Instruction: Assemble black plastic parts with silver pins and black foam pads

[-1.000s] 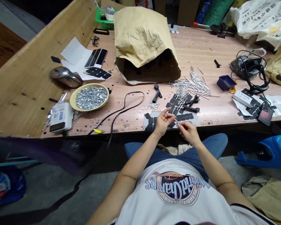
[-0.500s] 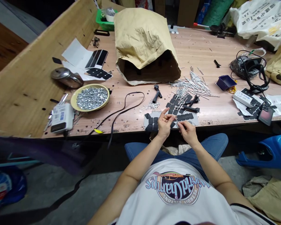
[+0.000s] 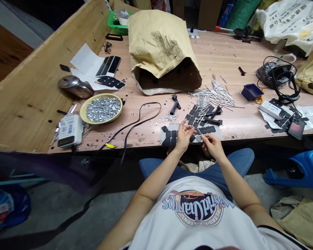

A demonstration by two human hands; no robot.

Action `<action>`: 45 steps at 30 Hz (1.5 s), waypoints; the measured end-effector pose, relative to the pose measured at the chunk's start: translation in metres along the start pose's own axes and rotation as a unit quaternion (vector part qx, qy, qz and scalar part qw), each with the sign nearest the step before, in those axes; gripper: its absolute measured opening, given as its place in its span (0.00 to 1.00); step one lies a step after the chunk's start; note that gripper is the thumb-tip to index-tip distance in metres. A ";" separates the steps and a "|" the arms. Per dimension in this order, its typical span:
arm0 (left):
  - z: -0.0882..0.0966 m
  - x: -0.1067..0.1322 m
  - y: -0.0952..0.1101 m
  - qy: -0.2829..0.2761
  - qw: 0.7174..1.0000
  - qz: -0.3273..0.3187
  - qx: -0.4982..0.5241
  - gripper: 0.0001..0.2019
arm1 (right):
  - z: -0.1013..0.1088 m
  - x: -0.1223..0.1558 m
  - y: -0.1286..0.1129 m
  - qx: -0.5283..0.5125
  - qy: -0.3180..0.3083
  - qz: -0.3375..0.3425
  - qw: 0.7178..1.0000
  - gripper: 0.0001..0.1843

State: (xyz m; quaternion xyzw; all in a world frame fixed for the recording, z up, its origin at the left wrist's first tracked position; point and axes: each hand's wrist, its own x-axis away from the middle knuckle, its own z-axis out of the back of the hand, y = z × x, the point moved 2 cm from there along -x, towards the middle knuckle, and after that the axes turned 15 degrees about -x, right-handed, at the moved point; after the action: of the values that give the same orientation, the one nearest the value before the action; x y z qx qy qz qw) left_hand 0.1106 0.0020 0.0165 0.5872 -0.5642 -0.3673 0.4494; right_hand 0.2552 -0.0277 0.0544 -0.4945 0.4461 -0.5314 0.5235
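Note:
My right hand [image 3: 213,146] is closed in a pinch on a thin metal rod [image 3: 199,132], which points up and to the left. Just beside it, my left hand [image 3: 184,136] has its fingers loosely bent and apart, with a ring on one finger; I can make out nothing in it. Both hands are over the table's front edge, above a sheet of black pads [image 3: 169,133]. Beyond them lie black plastic parts [image 3: 213,121] and a loose heap of metal rods [image 3: 216,93]. Small metal pieces [image 3: 169,117] are scattered beyond my left hand.
A large paper bag [image 3: 159,41] lies with its mouth towards me. To the left are a yellow bowl [image 3: 82,113] of small metal pieces, a white box [image 3: 70,130] and a black strap [image 3: 139,119]. A purple tray [image 3: 251,92] and a phone [image 3: 296,126] are at right.
My right hand has drawn a little to the right with the rod, away from my left hand. The left fingers have loosened from their pinch.

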 end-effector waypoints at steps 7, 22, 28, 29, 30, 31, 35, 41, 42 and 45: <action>0.021 -0.006 -0.001 0.077 0.993 -0.054 -0.068 0.23 | 0.026 -0.010 0.002 0.456 0.110 -0.017 0.883 0.16; 0.026 -0.003 0.015 0.097 0.986 -0.079 -0.110 0.16 | 0.003 -0.005 0.004 0.524 0.020 0.052 0.850 0.18; 0.027 -0.001 0.019 0.109 0.985 -0.067 -0.117 0.16 | -0.007 -0.001 0.005 0.502 -0.043 0.052 0.862 0.17; 0.027 -0.001 0.019 0.110 0.985 -0.067 -0.118 0.16 | -0.007 -0.001 0.005 0.493 -0.039 0.062 0.867 0.17; 0.027 -0.001 0.020 0.110 0.985 -0.067 -0.118 0.16 | -0.003 -0.002 0.004 0.490 -0.015 0.061 0.869 0.18; 0.028 -0.001 0.020 0.110 0.985 -0.068 -0.118 0.16 | 0.003 -0.004 0.004 0.492 0.019 0.049 0.869 0.18; 0.027 0.000 0.020 0.113 0.984 -0.065 -0.122 0.16 | 0.023 -0.012 0.004 0.508 0.082 -0.005 0.857 0.18; 0.022 0.002 0.018 0.097 0.983 -0.076 -0.139 0.15 | 0.004 -0.005 0.009 0.459 -0.008 0.052 0.887 0.18; 0.023 0.002 0.018 0.099 0.982 -0.075 -0.141 0.15 | 0.001 -0.002 0.010 0.450 -0.011 0.059 0.891 0.18; 0.026 0.003 0.019 0.109 0.981 -0.073 -0.145 0.16 | -0.006 0.011 0.012 0.422 -0.062 0.081 0.901 0.17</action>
State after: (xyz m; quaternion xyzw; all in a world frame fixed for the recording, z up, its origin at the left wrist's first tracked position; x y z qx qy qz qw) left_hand 0.0802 -0.0031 0.0257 0.5923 -0.4078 -0.4107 0.5606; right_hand 0.2506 -0.0395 0.0425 -0.2214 0.1848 -0.5942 0.7508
